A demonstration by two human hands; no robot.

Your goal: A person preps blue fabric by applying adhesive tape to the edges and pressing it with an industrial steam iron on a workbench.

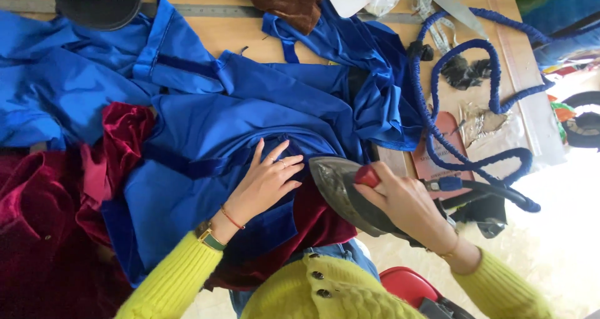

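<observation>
Right hand (406, 200) in closed grip on the iron (350, 191), tilted, tip pointing left. Left hand (265, 181), fingers spread, lies flat on the blue cloth (212, 137) just beside the tip. Cloth heaped across the table (250, 34).

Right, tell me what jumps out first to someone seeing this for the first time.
The bright blue satin garment spread across the wooden table takes the eye first, with dark red velvet heaped at the left. Near the middle, the left hand lies flat on the blue cloth while the right hand grips an iron, tilted with its metal soleplate showing. A blue cord loops at the right.
</observation>
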